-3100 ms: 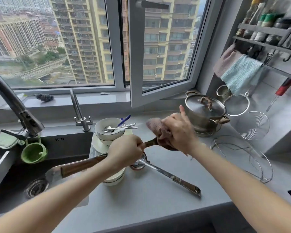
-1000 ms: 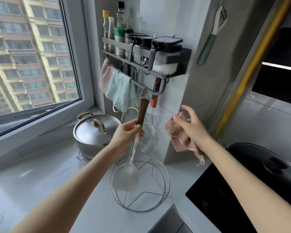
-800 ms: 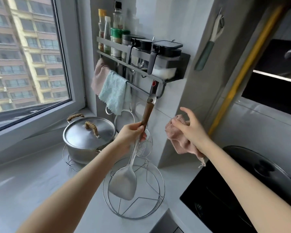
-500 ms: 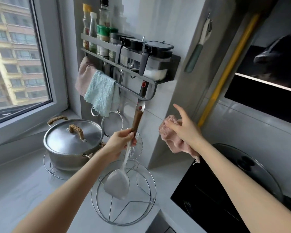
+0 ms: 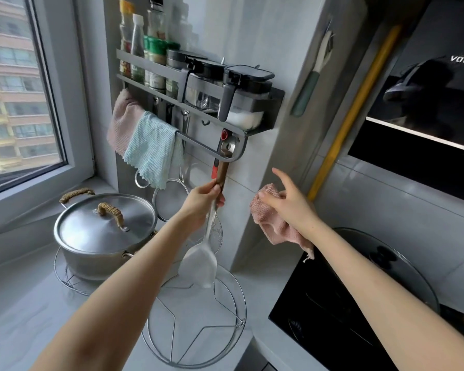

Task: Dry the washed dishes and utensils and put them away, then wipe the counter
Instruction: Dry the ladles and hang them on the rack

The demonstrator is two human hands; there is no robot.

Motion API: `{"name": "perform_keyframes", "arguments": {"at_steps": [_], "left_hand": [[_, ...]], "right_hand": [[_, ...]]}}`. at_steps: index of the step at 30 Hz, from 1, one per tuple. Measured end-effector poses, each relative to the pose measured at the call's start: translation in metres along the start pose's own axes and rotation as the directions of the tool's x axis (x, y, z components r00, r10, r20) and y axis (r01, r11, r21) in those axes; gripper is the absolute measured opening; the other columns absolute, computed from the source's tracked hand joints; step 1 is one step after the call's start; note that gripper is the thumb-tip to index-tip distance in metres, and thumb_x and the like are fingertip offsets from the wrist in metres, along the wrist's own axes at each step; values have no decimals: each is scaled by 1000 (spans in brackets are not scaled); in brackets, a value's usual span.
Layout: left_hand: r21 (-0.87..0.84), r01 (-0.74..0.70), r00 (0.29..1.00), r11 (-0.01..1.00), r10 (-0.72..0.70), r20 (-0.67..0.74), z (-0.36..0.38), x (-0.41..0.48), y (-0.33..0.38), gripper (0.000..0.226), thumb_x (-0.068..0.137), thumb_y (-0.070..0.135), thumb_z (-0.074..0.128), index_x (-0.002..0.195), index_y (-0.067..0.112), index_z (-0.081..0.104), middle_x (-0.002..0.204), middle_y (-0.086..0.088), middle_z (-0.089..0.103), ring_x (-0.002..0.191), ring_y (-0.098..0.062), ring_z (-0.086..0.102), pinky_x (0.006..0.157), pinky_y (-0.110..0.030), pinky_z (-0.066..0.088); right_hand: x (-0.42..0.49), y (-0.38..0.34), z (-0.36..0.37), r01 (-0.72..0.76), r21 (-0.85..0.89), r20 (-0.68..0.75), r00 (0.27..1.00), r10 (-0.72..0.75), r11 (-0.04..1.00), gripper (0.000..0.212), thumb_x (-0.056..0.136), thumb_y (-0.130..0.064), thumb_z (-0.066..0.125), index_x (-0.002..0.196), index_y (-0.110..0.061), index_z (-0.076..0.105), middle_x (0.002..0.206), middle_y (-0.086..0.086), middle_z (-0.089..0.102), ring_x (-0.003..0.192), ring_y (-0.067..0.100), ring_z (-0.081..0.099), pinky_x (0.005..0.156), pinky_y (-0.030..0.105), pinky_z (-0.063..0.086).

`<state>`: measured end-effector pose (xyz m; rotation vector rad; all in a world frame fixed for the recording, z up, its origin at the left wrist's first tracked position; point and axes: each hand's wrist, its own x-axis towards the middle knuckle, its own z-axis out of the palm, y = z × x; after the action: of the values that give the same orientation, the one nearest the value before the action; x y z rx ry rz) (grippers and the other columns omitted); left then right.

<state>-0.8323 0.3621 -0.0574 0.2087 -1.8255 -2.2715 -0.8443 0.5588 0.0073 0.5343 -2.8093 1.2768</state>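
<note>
Spatula [image 5: 198,259] is being hung away: my left grip [image 5: 201,199] wraps its wooden handle, blade down above the surface [image 5: 24,317], handle top at the rack rail [image 5: 243,145]. Whether it has caught a hook I cannot quite tell; next I seat it, then let go. My right grip [image 5: 287,207] pinches the pink cloth [image 5: 268,220].
</note>
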Motion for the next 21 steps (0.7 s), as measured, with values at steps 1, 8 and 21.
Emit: {"name": "perform_keyframes", "arguments": {"at_steps": [1, 8, 21], "left_hand": [[-15, -11, 1000, 1000, 11, 13, 0, 3, 3, 30, 100, 5, 38, 126, -2, 51, 68, -8, 51, 60, -17, 46, 55, -20, 39], [-16, -20, 998, 1000, 21, 52, 4, 19, 18, 32, 100, 5, 38, 128, 0, 51, 69, -8, 51, 61, -16, 47, 62, -24, 40], [-8, 13, 996, 1000, -13, 91, 1, 17, 16, 23, 100, 7, 38, 113, 6, 57, 68, -7, 47, 59, -15, 45, 53, -18, 39]], "right_hand": [[0, -1, 0, -1, -23, -4, 1000, 1, 1000, 65, 89, -41, 61, 145, -39, 28, 127, 3, 56, 120, 22, 52, 92, 28, 38], [4, -4, 3, -20, -170, -30, 999, 15, 985, 65, 89, -50, 57, 144, -43, 25, 95, -6, 55, 104, 21, 55, 95, 37, 43], [15, -1, 10, -11, -188, -5, 1000, 11, 982, 64, 88, -52, 56, 144, -43, 25, 104, -6, 58, 109, 24, 57, 99, 43, 43]]}}
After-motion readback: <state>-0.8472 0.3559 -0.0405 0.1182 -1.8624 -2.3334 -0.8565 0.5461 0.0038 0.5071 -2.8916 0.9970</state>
